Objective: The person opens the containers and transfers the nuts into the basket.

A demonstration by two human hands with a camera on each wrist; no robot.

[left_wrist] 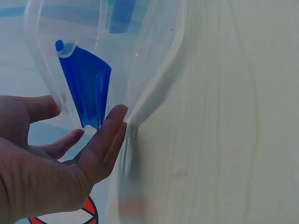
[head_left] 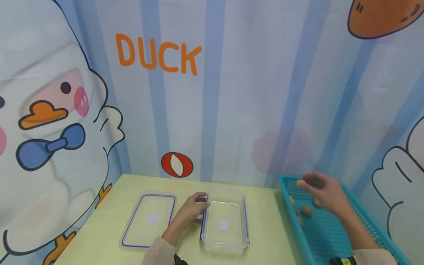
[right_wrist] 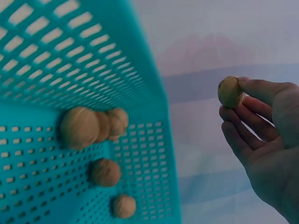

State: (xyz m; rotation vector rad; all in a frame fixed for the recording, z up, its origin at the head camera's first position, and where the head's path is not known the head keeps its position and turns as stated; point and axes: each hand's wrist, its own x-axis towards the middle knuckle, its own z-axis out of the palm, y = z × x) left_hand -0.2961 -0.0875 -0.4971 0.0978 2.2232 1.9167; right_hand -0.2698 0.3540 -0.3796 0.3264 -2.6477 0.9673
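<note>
Between the thumb and fingertips of my right hand [head_left: 326, 193] is a walnut [right_wrist: 231, 92], held up above the far end of a turquoise basket [right_wrist: 140, 51]. More walnuts [right_wrist: 105, 172] lie in that basket, several of them bunched along its side wall. My left hand [head_left: 193, 209] grips the left side of a clear plastic container [head_left: 225, 235], its thumb at the rim and its fingers along the outer wall. A blue clip flap [left_wrist: 88, 86] on the container hangs down close to those fingers. Inside the container a white label shows through.
Left of the container, a clear lid [head_left: 149, 230] with a blue seal lies flat on the pale yellow table [head_left: 265, 221]. Behind the table hangs a printed curtain [head_left: 238, 92] with ducks and stripes. The basket stands at the table's right side.
</note>
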